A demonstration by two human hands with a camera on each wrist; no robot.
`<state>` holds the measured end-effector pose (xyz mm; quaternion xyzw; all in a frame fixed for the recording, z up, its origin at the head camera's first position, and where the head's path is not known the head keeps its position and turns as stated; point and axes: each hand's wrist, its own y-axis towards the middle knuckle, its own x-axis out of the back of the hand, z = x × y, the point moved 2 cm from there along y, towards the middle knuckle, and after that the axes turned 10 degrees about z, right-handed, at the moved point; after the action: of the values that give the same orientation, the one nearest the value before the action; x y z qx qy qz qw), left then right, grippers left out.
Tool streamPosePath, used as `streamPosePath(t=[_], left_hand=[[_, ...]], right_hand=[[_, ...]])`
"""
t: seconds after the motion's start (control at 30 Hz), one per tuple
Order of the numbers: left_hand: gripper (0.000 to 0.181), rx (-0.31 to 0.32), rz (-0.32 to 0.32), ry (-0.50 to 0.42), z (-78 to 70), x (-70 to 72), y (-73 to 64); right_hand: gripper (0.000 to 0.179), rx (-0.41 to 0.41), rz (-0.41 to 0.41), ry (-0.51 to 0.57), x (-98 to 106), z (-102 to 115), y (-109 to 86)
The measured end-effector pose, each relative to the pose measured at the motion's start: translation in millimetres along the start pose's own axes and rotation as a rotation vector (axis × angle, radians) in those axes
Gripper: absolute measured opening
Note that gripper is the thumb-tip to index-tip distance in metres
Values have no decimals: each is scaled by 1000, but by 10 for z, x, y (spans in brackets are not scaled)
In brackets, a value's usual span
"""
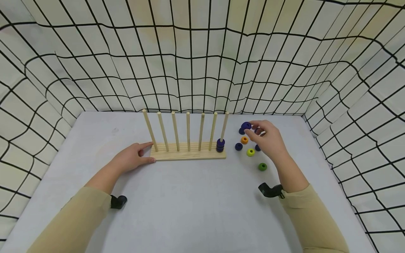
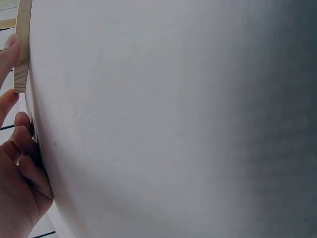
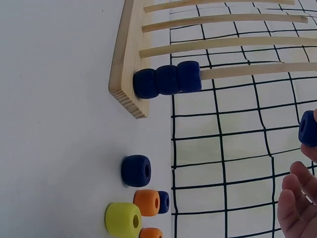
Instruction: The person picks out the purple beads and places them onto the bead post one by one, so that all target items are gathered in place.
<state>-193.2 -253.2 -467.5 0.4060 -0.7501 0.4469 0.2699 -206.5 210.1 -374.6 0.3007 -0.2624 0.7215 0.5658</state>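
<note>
A wooden peg rack (image 1: pixel 190 155) with several upright pegs stands on the table. Its left end is held by my left hand (image 1: pixel 131 157), with the thumb at the front corner and the index finger toward the back. Three dark blue beads (image 3: pixel 167 80) are stacked on the rightmost peg. Right of the rack, my right hand (image 1: pixel 268 138) pinches another blue bead (image 1: pixel 246 125) between thumb and fingers, raised off the table. In the right wrist view this held bead (image 3: pixel 308 128) shows at the right edge, its hole visible.
Loose beads lie below and around my right hand: a blue bead (image 1: pixel 238 147), an orange bead (image 1: pixel 244 140), a yellow-green bead (image 1: pixel 250 152), a green bead (image 1: pixel 262 167) and others partly hidden. Black netting (image 1: pixel 205 66) surrounds the white table (image 1: pixel 190 203) at the back and sides.
</note>
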Motion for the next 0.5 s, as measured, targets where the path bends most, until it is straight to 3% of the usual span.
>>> streamPosePath(t=[0.5], left_hand=[[88, -7, -6, 6, 21, -8, 19]], right_hand=[[48, 24, -27, 53, -22, 118, 29]])
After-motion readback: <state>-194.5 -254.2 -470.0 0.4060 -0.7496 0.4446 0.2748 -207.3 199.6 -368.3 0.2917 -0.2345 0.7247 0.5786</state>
